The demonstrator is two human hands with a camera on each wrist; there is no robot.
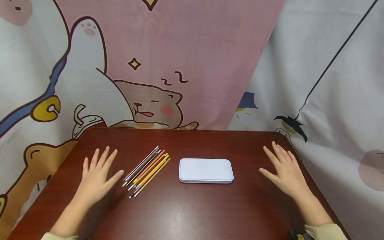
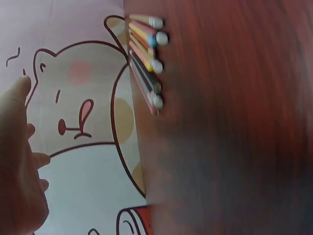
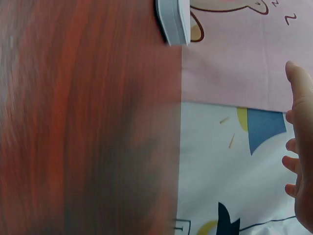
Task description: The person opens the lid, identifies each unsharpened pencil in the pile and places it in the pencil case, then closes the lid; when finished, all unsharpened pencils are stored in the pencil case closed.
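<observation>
Hands: two, one left hand (image 1: 97, 175) toward the tabletop's (image 1: 195, 210) left edge, one right hand (image 1: 284, 171) toward its right edge, with one pale sleeve cuff (image 1: 325, 232) showing per arm. Pencils (image 1: 151, 170): one bunch, at least seven, exact number unclear because they overlapped, left of the tabletop's middle; white case (image 1: 206, 170): one, between the bunch and the right edge. Cloth print past the far edge: one yellow bell (image 1: 45, 108), two four-pointed stars (image 1: 134, 64) (one cut off), two Z marks (image 1: 181, 77), one sleeping animal face (image 1: 157, 105).
</observation>
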